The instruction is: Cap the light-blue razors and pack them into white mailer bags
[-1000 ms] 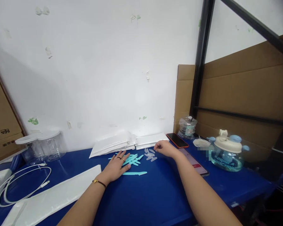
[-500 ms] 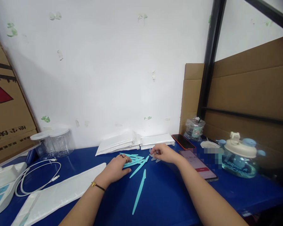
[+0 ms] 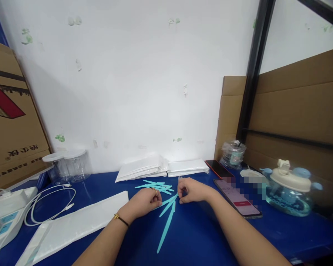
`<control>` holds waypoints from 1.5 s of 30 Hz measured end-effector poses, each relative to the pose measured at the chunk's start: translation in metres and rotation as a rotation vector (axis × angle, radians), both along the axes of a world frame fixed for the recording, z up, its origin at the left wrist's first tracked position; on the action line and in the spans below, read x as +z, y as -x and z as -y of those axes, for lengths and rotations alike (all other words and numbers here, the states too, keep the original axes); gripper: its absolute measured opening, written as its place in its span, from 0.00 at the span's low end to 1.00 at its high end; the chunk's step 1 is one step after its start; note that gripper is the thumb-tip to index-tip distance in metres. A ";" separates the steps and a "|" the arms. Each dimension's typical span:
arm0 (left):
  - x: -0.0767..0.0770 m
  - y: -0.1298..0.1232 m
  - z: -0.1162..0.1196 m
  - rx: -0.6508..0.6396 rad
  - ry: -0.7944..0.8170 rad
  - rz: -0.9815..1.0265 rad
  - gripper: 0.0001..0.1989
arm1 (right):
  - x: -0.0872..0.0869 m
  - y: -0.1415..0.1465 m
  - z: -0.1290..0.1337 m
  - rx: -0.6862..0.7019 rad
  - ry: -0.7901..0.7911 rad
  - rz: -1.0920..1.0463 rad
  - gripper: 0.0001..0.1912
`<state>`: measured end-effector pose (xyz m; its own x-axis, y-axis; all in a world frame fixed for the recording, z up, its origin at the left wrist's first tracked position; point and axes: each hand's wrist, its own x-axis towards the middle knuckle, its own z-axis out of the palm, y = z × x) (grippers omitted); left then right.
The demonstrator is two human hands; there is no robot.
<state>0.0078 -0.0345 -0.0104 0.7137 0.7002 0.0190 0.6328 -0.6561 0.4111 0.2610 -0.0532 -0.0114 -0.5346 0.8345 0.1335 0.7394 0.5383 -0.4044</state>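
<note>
Both hands have moved: the left hand [image 3: 144, 202] has come off the pile of turquoise sticks [image 3: 160, 187] toward the worktop's front edge, and the right hand [image 3: 194, 190] has dropped from the small clear pieces [image 3: 180, 178] to the heads of the sticks pulled out in front. Half a second ago just one stick lay well clear of the pile; now the long stick [image 3: 165, 229], pointing at the front edge of the worktop [image 3: 199, 236], has a middle stick [image 3: 168, 206] beside it, and an upper stick [image 3: 169, 200] runs over to the left hand, so the three spread like a fan.

Left fingers are curled, thumb by the end of the upper stick; I cannot tell if they grip it. Right thumb and forefinger are bent close to where the fan's heads meet, and whether they pinch anything is also hard to tell. Most clear pieces are hidden behind that hand.

Along the back edge, behind the pile, lie two stacks of white packets [image 3: 140, 168]. Toward the right edge are a dark phone [image 3: 219, 169], a lit phone [image 3: 235, 197] just beside the right wrist, and a drink bottle [image 3: 290, 184]. Toward the left edge are a long white packet [image 3: 80, 225], a white cable [image 3: 69, 207] and a power strip [image 3: 15, 225], with clear jars [image 3: 77, 168] near the back left corner.
</note>
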 end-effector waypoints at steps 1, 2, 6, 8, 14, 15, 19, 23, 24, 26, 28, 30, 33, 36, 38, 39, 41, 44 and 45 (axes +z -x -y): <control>0.000 -0.002 0.003 0.001 0.001 0.013 0.14 | 0.001 0.001 0.001 -0.015 -0.017 -0.026 0.10; 0.001 -0.004 0.007 0.004 -0.014 0.022 0.17 | 0.002 0.002 0.002 -0.032 -0.042 -0.051 0.13; 0.001 -0.014 0.021 -0.023 -0.115 0.011 0.25 | -0.002 0.008 0.000 -0.078 -0.132 -0.105 0.14; 0.000 -0.019 0.028 -0.070 -0.096 0.012 0.19 | -0.007 0.014 -0.003 -0.097 -0.189 -0.107 0.13; 0.005 -0.016 0.031 -0.191 0.012 0.020 0.15 | -0.017 0.042 -0.011 -0.131 -0.267 0.066 0.13; 0.008 -0.011 0.028 -0.188 0.031 0.028 0.15 | -0.017 0.044 -0.011 -0.131 -0.264 0.091 0.12; 0.018 0.013 0.003 0.057 -0.052 0.066 0.10 | -0.014 0.040 -0.010 -0.124 -0.242 0.117 0.09; 0.016 0.030 -0.019 0.236 -0.199 0.013 0.09 | -0.013 0.031 -0.008 -0.128 -0.184 0.075 0.09; 0.012 0.032 -0.022 0.225 -0.200 0.008 0.10 | -0.013 0.030 -0.007 -0.132 -0.173 0.065 0.09; 0.004 0.032 -0.025 0.172 -0.192 0.010 0.12 | -0.014 0.030 -0.006 -0.141 -0.167 0.047 0.10; -0.004 0.029 -0.026 0.128 -0.209 0.019 0.15 | -0.014 0.031 -0.005 -0.147 -0.178 0.027 0.12; -0.010 0.026 -0.027 0.107 -0.237 0.011 0.17 | -0.014 0.032 -0.004 -0.149 -0.182 0.012 0.14; -0.014 0.023 -0.027 0.108 -0.260 -0.025 0.17 | -0.014 0.031 -0.003 -0.136 -0.158 -0.002 0.16; -0.013 0.022 -0.027 0.118 -0.263 -0.041 0.15 | -0.014 0.028 -0.003 -0.110 -0.128 -0.014 0.17; -0.010 0.021 -0.025 0.117 -0.259 -0.044 0.12 | -0.014 0.025 -0.004 -0.102 -0.120 -0.022 0.16; -0.009 0.021 -0.024 0.116 -0.254 -0.051 0.11 | -0.014 0.024 -0.004 -0.101 -0.117 -0.027 0.16; -0.007 0.020 -0.022 0.110 -0.236 -0.067 0.09 | -0.014 0.022 -0.004 -0.104 -0.111 -0.043 0.17; -0.006 0.019 -0.021 0.099 -0.214 -0.066 0.10 | -0.015 0.018 -0.005 -0.106 -0.086 -0.090 0.19; -0.006 0.019 -0.021 0.096 -0.212 -0.056 0.10 | -0.014 0.016 -0.005 -0.109 -0.079 -0.108 0.19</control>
